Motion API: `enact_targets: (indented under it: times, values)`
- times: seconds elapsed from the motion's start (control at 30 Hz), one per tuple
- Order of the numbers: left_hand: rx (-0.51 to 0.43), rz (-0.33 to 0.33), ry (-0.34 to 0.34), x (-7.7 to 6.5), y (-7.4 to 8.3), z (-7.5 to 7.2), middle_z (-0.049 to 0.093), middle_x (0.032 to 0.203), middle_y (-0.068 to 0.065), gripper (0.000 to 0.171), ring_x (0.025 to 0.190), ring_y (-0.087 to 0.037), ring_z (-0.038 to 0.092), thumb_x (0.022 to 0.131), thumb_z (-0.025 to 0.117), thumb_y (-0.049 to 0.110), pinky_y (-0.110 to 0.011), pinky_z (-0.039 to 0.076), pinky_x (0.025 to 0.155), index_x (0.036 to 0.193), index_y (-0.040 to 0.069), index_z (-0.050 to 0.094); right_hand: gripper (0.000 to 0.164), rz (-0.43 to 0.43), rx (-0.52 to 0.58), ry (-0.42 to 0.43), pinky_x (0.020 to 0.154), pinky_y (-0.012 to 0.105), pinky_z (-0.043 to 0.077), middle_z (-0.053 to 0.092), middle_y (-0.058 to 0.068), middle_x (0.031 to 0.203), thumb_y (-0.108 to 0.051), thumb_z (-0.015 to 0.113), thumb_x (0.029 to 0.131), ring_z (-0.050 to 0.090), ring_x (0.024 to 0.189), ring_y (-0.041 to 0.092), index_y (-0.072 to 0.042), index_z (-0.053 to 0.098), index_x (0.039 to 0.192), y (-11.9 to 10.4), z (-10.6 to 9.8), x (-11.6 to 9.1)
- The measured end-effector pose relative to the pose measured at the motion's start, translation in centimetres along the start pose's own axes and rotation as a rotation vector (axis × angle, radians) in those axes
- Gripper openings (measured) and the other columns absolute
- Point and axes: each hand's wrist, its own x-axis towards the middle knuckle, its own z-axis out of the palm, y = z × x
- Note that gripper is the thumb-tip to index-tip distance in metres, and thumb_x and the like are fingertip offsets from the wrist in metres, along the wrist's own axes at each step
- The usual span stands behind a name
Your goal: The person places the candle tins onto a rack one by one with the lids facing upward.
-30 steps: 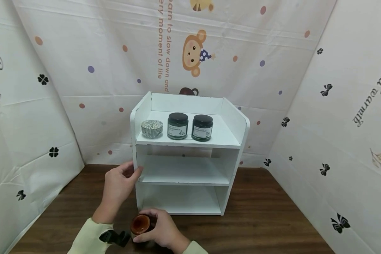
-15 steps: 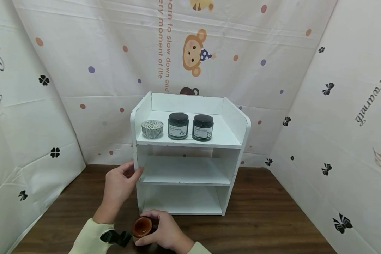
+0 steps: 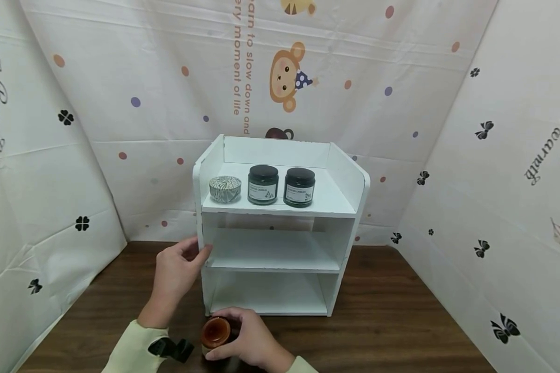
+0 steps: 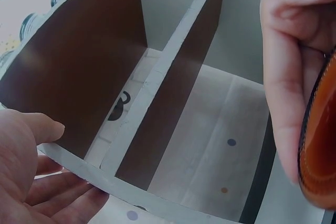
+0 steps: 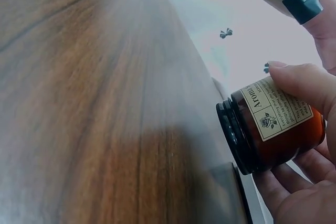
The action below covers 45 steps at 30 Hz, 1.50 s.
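My right hand (image 3: 254, 339) grips an amber glass candle jar (image 5: 281, 111) in front of the shelf's lower left corner, thumb on one side and fingers on the other. The jar is bottom up: its amber base (image 3: 215, 331) faces me, and its black lid (image 5: 236, 135) points toward the table. Whether the lid touches the wood cannot be told. A cream label (image 5: 275, 107) shows a rose and "Aroma". At the left side of the white shelf unit (image 3: 273, 211), my left hand (image 3: 177, 269) holds the side panel, thumb in front and fingers outside.
On the top shelf stand a patterned round tin (image 3: 225, 189) and two dark candle jars (image 3: 263, 185) (image 3: 299, 187) with black lids. The brown wooden table (image 3: 392, 311) is enclosed by printed white cloth (image 3: 354, 114) at the back and sides. My left wrist wears a black strap (image 3: 170, 349).
My right hand and the amber candle jar have shifted slightly to the right. The left hand stays on the shelf's side panel. The head view has drifted slightly.
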Motion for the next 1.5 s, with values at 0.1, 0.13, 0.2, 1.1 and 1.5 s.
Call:
enact_targets:
  times: [0.1,0.13,0.2,1.1,1.5]
  values:
    - [-0.001,-0.001,0.000,0.0,0.0,0.0,0.078,0.106,-0.019,0.038,0.095,-0.031,0.077,0.095,0.074,0.030,-0.044,0.064,0.078,0.123,0.004,0.074,0.055,-0.002,0.000,-0.006,0.090,0.017,0.054,0.072,-0.014,0.115,-0.013,0.090,0.077,0.068,0.103,0.001,-0.010,0.069,0.128,-0.1,-0.2,-0.2]
    - [-0.001,-0.003,0.000,0.0,0.0,0.0,0.078,0.107,-0.019,0.039,0.096,-0.031,0.077,0.095,0.074,0.030,-0.045,0.064,0.079,0.123,0.004,0.074,0.055,-0.002,-0.002,-0.007,0.090,0.018,0.054,0.072,-0.014,0.115,-0.013,0.090,0.077,0.068,0.103,0.001,-0.012,0.069,0.127,-0.2,-0.3,-0.3]
    - [0.000,-0.009,-0.004,0.0,0.0,0.0,0.078,0.107,-0.019,0.039,0.096,-0.031,0.077,0.095,0.074,0.031,-0.045,0.064,0.079,0.124,0.004,0.073,0.054,0.000,-0.001,-0.004,0.090,0.018,0.054,0.073,-0.014,0.114,-0.013,0.090,0.077,0.068,0.102,0.001,-0.015,0.070,0.126,-0.4,-0.4,-0.5]
    - [-0.028,-0.072,-0.003,-0.1,0.3,-0.3,0.076,0.115,-0.019,0.049,0.104,-0.033,0.075,0.093,0.075,0.039,-0.048,0.061,0.087,0.128,0.006,0.071,0.058,-0.062,0.009,0.067,0.091,0.020,0.054,0.076,-0.004,0.114,-0.010,0.093,0.072,0.070,0.103,0.008,-0.014,0.070,0.126,-2.7,-2.7,-2.7]
    - [-0.032,-0.062,-0.007,0.0,0.2,-0.3,0.077,0.114,-0.019,0.047,0.104,-0.032,0.075,0.093,0.075,0.037,-0.047,0.061,0.088,0.129,0.007,0.071,0.057,-0.060,0.045,0.074,0.091,0.022,0.056,0.075,0.001,0.116,-0.008,0.091,0.074,0.071,0.103,0.012,-0.018,0.070,0.126,-3.1,-3.8,-3.2]
